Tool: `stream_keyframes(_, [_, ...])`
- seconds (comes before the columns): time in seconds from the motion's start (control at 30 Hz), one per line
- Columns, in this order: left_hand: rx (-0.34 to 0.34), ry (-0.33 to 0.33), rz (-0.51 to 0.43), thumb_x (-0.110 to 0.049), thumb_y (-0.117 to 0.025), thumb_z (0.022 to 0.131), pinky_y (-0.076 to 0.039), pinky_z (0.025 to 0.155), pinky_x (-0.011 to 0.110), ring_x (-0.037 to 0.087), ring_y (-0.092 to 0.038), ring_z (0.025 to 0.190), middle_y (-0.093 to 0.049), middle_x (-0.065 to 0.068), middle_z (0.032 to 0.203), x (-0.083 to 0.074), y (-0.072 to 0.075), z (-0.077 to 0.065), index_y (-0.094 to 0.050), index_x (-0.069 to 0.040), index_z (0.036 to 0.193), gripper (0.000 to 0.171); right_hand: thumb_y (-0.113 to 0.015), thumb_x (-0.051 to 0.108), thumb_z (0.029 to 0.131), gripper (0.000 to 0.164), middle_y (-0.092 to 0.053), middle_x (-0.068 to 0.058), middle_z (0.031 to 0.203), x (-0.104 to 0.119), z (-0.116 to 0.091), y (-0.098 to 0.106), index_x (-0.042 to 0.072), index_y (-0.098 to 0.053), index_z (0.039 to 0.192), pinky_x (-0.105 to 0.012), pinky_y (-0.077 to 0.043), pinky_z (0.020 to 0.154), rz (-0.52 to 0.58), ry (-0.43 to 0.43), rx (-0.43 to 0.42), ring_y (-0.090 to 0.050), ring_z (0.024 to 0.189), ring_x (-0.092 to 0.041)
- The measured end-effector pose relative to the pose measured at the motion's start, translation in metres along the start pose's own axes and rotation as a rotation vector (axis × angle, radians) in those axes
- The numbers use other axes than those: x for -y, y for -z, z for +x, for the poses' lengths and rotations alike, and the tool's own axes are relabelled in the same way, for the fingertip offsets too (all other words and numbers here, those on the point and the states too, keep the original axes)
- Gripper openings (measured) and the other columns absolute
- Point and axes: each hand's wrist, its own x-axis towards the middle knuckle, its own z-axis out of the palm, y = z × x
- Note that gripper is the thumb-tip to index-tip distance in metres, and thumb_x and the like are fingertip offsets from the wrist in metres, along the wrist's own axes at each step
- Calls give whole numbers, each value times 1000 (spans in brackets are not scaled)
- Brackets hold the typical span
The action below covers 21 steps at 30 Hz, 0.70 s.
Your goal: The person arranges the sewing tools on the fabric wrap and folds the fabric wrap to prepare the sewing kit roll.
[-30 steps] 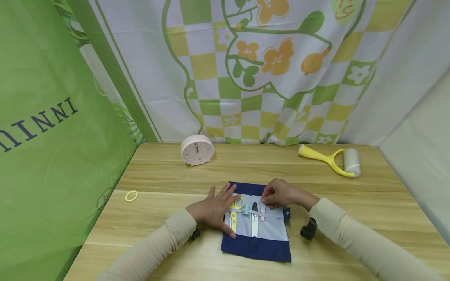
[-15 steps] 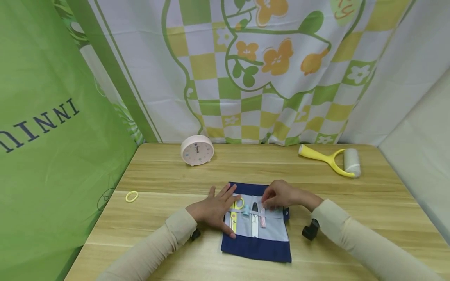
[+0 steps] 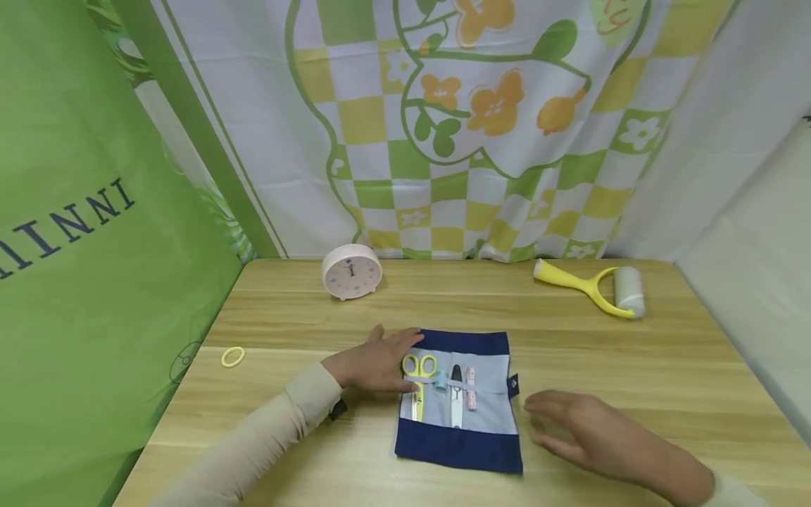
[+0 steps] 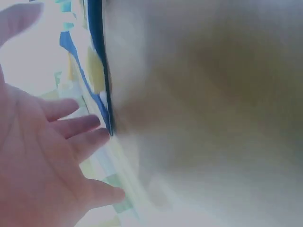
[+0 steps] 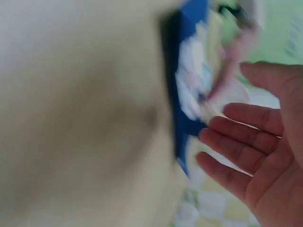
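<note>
A navy-edged grey fabric pouch [image 3: 459, 448] lies unfolded flat on the table. Under its elastic strap sit yellow scissors [image 3: 419, 403], a small light-blue spool-like piece [image 3: 441, 381], a white tool with a black end [image 3: 457, 408] and a slim pink patterned piece [image 3: 471, 401]. My left hand [image 3: 379, 362] is at the pouch's left edge, fingers extended; in the left wrist view its fingertips are near the navy border. To the right of the pouch, my right hand [image 3: 589, 433] is apart from it with relaxed fingers, holding nothing; the right wrist view is blurred.
A pink round clock [image 3: 352, 273] stands at the back of the wooden table [image 3: 285, 451]. At the back right lies a yellow-handled lint roller [image 3: 586, 285]. A yellow ring [image 3: 233, 357] is on the left. A patterned curtain [image 3: 443, 176] hangs behind.
My right hand has let go of the pink piece and moved right, off the pouch. My left hand has shifted slightly left, uncovering the scissors' handles.
</note>
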Motion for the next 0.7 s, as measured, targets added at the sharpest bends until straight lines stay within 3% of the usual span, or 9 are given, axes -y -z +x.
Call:
stream_keyframes(0.07, [2,-25,110,-51,-57,95,-13,120,69,23,-19,157,-17,6,170,4,7,0,-26,-12,159,82,-73,40,91,38,-72,2,118,10,-12,-11,14,-71,118,-33,-60,81,-56,73,-1,-71,104,-16])
stream_keyframes(0.2, [43,-61,279,-38,-57,94,-16,119,68,23,-17,158,-20,4,169,9,19,-1,-35,-10,156,72,-64,51,95,51,-68,2,128,18,-28,-28,13,-66,129,-34,-59,84,-91,122,81,-68,110,-18])
stream_keyframes(0.33, [86,-63,333,-35,-60,92,-15,120,68,23,-16,158,-21,2,169,12,22,-3,-31,-12,158,76,-51,60,98,63,-64,-2,133,23,-30,-37,12,-60,138,-41,-58,88,-84,67,245,-67,114,-26])
stream_keyframes(0.4, [92,-64,340,-34,-61,91,-15,120,68,23,-16,158,-21,2,169,13,21,-4,-29,-12,159,78,-47,62,99,65,-63,-3,133,25,-28,-40,11,-60,137,-42,-57,90,-115,68,268,-66,114,-26])
stream_keyframes(0.43, [89,-65,338,-33,-61,90,-15,120,68,23,-17,158,-21,2,169,14,21,-4,-29,-12,159,78,-46,63,99,66,-64,-4,132,25,-26,-42,11,-62,135,-41,-57,90,-141,88,255,-65,114,-25])
stream_keyframes(0.57, [90,-70,332,-34,-61,90,-15,120,68,23,-17,158,-22,2,169,14,20,-5,-29,-13,159,79,-50,63,96,62,-66,-4,118,25,-24,-50,9,-73,117,-36,-56,86,-308,241,58,-63,106,-19])
stream_keyframes(0.63, [91,-73,320,-35,-60,90,-15,120,68,24,-17,158,-23,3,168,14,19,-6,-30,-12,158,78,-54,61,95,59,-67,-5,114,24,-25,-52,9,-76,110,-36,-55,84,-370,272,-8,-63,104,-19])
stream_keyframes(0.7, [93,-71,314,-36,-60,91,-15,120,68,25,-18,157,-24,3,168,13,18,-7,-32,-12,158,77,-57,56,94,53,-67,-6,116,23,-26,-50,9,-76,110,-38,-54,86,-390,251,21,-63,107,-20])
